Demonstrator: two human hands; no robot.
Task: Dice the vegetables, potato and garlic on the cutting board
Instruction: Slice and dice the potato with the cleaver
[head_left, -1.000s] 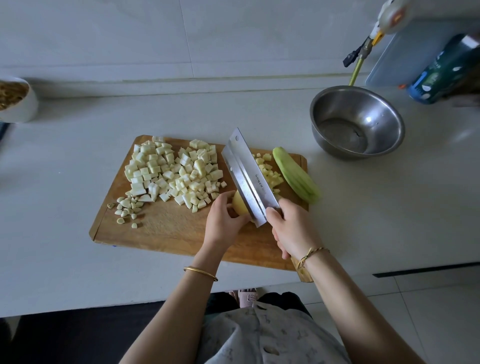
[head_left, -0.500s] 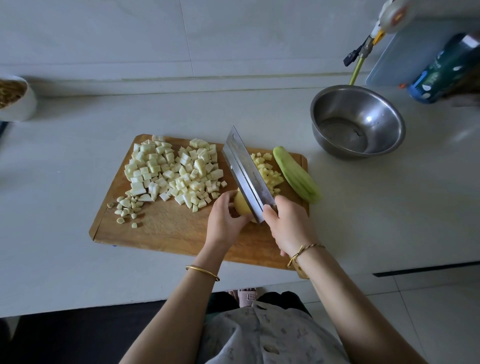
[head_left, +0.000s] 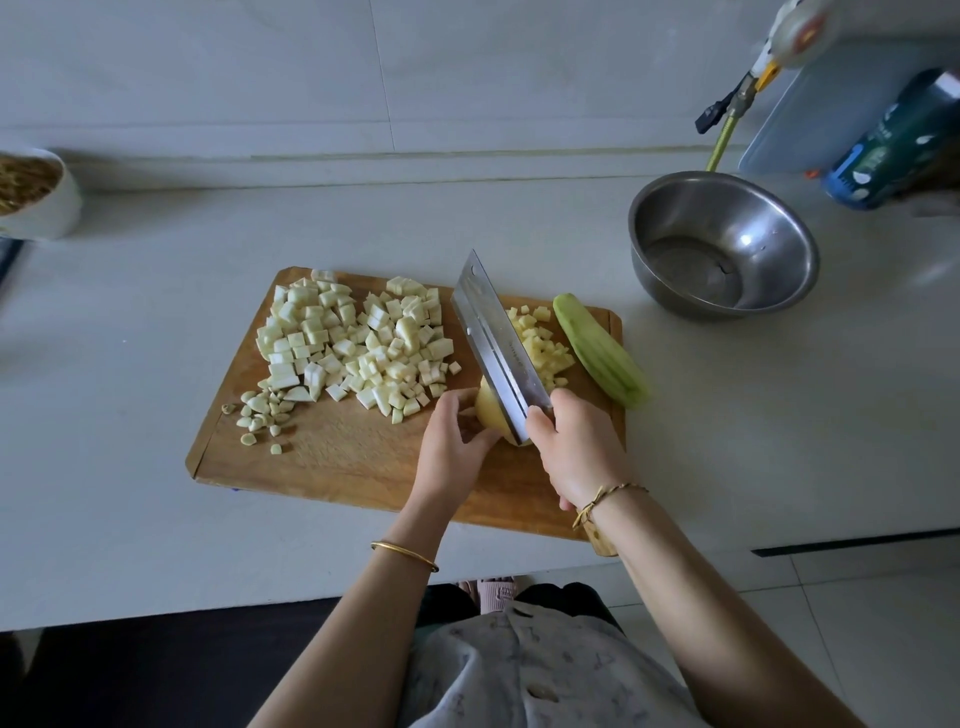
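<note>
I put this well past halfway. A big heap of pale diced cubes (head_left: 358, 343) covers the far-left part of the cutting board (head_left: 332, 457). The chopped garlic (head_left: 265, 413) lies just beside it toward the board's left edge. Both look finished to me.

The potato (head_left: 491, 410) is the job in hand, near the middle of the board. I have the left hand (head_left: 452, 452) curled against it, pinning it down. The right hand (head_left: 576, 452) is wrapped round the handle of the cleaver (head_left: 498, 343), whose blade meets the potato's right side. A small pile of potato dice (head_left: 545, 348) lies past the blade, toward the far-right corner.

As I judge it, what remains is that lump of potato, then the peeled green vegetable (head_left: 597, 358), lying whole along the board's right edge. The steel bowl (head_left: 779, 228) stands on the bench (head_left: 156, 519) beyond that corner, and I see no cut pieces in it.
</note>
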